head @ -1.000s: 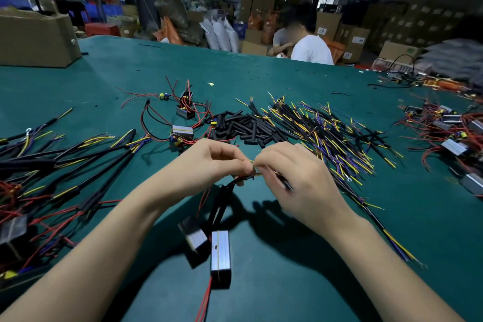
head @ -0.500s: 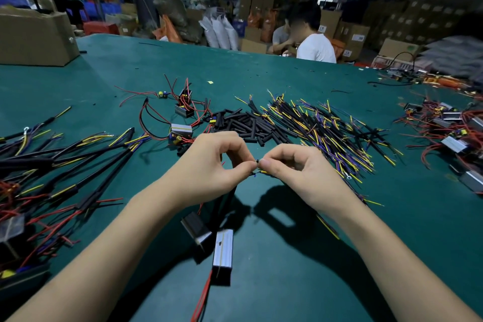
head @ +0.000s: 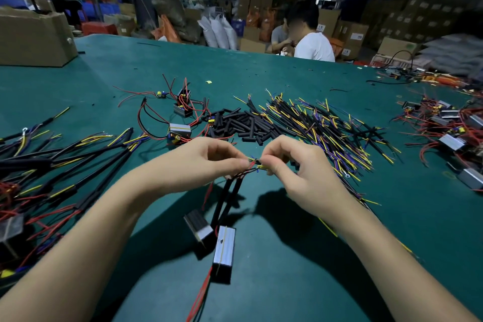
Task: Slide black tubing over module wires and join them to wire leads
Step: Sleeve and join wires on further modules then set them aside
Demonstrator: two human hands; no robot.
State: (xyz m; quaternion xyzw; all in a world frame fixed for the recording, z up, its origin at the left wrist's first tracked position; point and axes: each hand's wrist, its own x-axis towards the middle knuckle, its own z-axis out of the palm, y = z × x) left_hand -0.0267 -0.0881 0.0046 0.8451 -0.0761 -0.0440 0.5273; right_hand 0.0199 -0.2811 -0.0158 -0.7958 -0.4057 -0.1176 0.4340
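Both the left hand [head: 206, 162] and right hand [head: 295, 167] pinch bare wire ends [head: 254, 165] together, apparently mid-join; next probably comes twisting them tight, then sliding the black tubing [head: 230, 191] up.

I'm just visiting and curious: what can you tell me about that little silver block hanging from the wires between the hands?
The module is a small oblong block, silvery and ribbed on its lit face, dark on the sides. It looks metal-cased. It hangs tilted above the green table. Two black tubes rise from its top toward the fingertips; red wires trail from its lower end. No hand touches the block itself.
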